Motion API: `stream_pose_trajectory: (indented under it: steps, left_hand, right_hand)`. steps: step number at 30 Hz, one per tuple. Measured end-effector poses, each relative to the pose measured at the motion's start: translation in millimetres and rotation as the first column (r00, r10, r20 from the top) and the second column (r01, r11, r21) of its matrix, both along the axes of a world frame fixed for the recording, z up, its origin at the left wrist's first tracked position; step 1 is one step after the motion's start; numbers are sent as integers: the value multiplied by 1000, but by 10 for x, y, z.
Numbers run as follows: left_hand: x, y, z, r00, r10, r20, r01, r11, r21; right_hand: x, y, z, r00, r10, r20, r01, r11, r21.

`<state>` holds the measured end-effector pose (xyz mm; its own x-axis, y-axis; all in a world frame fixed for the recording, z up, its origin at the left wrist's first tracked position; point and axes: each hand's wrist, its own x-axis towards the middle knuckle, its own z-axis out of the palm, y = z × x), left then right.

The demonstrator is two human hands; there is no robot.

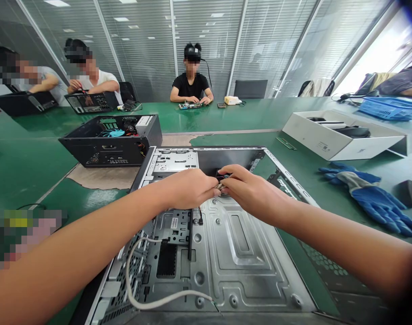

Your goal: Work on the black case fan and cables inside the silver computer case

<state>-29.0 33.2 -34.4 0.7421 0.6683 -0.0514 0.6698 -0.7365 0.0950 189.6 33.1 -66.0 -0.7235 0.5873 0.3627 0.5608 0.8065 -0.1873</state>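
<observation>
An opened computer case [273,239] lies in front of me, its bare metal floor showing. Over its far half, my left hand [197,187] and my right hand [241,185] meet, fingertips closed on a short beige cable [220,186]. Most of that cable is hidden by my fingers. Just behind them a small dark part [222,174] is partly covered, and its kind is unclear. Below my left forearm sits a black metal bracket [180,225] inside the case. From there a loose grey-white cable [158,303] curves to the near edge, with thin wires at its end.
Beyond the case stands another black computer case [121,151]. To the right are a white box [341,149], blue work gloves [375,198], a dark block [409,193] and a blue basket [391,108]. Across the green table [206,119], several people work; one handles a circuit board [190,106].
</observation>
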Motion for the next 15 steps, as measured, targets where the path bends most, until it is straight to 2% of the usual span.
stream_pose_trajectory:
  steps: [3, 6, 9, 15]
  left_hand:
    - [0, 0, 28, 996, -4, 88, 12, 995, -95]
    - [3, -11, 65, 989, -10, 144, 36, 983, -179]
    - [-1, -22, 76, 990, -1, 142, 31, 977, -211]
    - [-24, -12, 46, 996, -38, 83, 51, 986, -161]
  right_hand:
    - [-16, -30, -1, 997, -21, 73, 11, 991, 135]
    - [-30, -51, 20, 997, -35, 72, 22, 984, 178]
    - [-22, -44, 28, 996, 0, 85, -14, 988, 156]
    - [-13, 6, 10, 987, 54, 149, -55, 998, 7]
